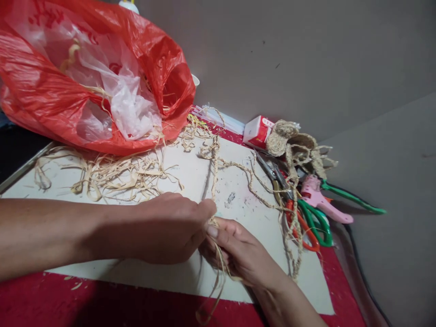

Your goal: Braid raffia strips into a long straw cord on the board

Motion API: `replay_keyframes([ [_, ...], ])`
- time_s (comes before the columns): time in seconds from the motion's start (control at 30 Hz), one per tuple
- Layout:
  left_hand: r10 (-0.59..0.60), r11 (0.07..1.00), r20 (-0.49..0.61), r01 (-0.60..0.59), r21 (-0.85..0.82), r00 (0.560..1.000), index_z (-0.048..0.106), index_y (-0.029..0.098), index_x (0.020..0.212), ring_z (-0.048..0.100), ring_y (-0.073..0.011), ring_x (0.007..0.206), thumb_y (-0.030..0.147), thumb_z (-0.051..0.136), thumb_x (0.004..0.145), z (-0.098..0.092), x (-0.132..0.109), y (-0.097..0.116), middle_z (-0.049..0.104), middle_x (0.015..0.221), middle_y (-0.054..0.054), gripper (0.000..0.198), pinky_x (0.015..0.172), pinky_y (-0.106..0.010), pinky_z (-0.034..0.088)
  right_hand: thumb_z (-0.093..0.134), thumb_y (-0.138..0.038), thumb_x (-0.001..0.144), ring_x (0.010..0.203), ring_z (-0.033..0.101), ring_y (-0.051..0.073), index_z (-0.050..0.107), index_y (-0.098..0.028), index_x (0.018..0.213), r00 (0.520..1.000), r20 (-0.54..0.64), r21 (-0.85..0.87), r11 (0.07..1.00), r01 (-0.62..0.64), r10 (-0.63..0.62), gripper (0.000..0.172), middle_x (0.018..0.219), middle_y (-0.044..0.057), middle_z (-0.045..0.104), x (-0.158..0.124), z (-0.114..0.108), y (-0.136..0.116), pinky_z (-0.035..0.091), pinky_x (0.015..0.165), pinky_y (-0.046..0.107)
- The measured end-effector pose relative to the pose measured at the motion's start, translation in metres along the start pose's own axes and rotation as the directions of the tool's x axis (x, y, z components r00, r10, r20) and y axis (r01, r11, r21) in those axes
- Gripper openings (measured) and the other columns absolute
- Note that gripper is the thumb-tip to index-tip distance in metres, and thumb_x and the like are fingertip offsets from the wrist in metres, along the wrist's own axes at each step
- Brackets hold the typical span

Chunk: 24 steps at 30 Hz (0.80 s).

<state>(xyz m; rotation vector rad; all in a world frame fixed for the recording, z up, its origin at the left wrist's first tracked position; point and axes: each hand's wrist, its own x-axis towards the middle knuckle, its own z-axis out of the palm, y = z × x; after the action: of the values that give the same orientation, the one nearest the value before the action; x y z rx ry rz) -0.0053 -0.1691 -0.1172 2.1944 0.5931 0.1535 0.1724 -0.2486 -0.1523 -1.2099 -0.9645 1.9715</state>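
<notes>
As left hand (170, 227) and right hand (243, 252) pinch it, the braid (214, 168) points lengthwise away.

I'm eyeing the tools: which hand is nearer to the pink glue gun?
Right. The right hand is left of the pink glue gun, nearer the viewer; the left hand is farther left.

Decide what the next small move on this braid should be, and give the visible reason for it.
Probably cross one of the loose fiber strands over its neighbor and draw it snug: the left hand and right hand meet at the near end of the braid, and those strands trail past them, seemingly unplaited.
</notes>
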Motion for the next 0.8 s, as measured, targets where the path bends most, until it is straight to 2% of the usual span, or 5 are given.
replay_keyframes([
  [0.1, 0.047, 0.998, 0.016, -0.047, 0.028, 0.999, 0.046, 0.020, 0.080, 0.037, -0.0117, 0.049, 0.020, 0.041, 0.080, -0.002, -0.001, -0.001, 0.052, 0.060, 0.001, 0.005, 0.051, -0.026, 0.022, 0.051, -0.045, 0.089, 0.039, 0.030, 0.006, 0.047, -0.017, 0.065, 1.000, 0.021, 0.050, 0.999, 0.008, -0.009, 0.037, 0.044, -0.007, 0.038, 0.000, -0.001, 0.001, 0.022, 0.041, 0.021],
  [0.27, 0.075, 0.996, 0.101, -0.070, -0.059, 0.992, 0.039, 0.020, 0.075, 0.029, -0.0093, 0.046, 0.015, 0.041, 0.080, -0.004, 0.001, -0.005, 0.038, 0.054, 0.005, 0.007, 0.048, -0.025, 0.020, 0.051, -0.040, 0.090, 0.039, 0.028, 0.006, 0.048, -0.017, 0.065, 0.999, 0.038, 0.115, 0.993, 0.020, -0.025, 0.034, 0.044, -0.008, 0.037, 0.000, -0.001, 0.000, 0.021, 0.041, 0.021],
  [0.5, -0.032, 0.978, 0.035, 0.039, -0.203, 0.999, 0.033, 0.019, 0.069, 0.032, -0.0085, 0.051, 0.023, 0.036, 0.085, 0.000, 0.006, -0.008, 0.037, 0.057, 0.005, 0.017, 0.049, -0.021, 0.024, 0.049, -0.040, 0.091, 0.038, 0.030, 0.006, 0.046, -0.017, 0.064, 1.000, 0.004, 0.094, 0.995, 0.029, -0.030, 0.035, 0.045, -0.007, 0.037, -0.001, 0.002, -0.001, 0.022, 0.040, 0.021],
  [0.67, -0.040, 0.938, 0.127, 0.081, -0.337, 0.991, 0.041, 0.018, 0.068, 0.035, -0.0082, 0.056, 0.027, 0.039, 0.085, -0.006, 0.010, -0.015, 0.039, 0.060, 0.005, 0.020, 0.051, -0.019, 0.027, 0.049, -0.042, 0.091, 0.038, 0.030, 0.005, 0.046, -0.017, 0.065, 1.000, -0.005, 0.054, 0.999, 0.007, -0.006, 0.036, 0.044, -0.008, 0.035, -0.001, 0.002, -0.001, 0.023, 0.039, 0.020],
  [0.8, -0.032, 0.857, 0.208, 0.134, -0.498, 0.978, 0.044, 0.017, 0.070, 0.032, -0.0077, 0.053, 0.028, 0.043, 0.083, -0.014, 0.010, -0.020, 0.036, 0.059, 0.005, 0.017, 0.048, -0.019, 0.027, 0.050, -0.042, 0.091, 0.038, 0.028, 0.005, 0.047, -0.017, 0.067, 1.000, -0.018, 0.054, 0.999, -0.003, 0.004, 0.035, 0.045, -0.008, 0.036, 0.000, 0.002, -0.001, 0.021, 0.038, 0.019],
])
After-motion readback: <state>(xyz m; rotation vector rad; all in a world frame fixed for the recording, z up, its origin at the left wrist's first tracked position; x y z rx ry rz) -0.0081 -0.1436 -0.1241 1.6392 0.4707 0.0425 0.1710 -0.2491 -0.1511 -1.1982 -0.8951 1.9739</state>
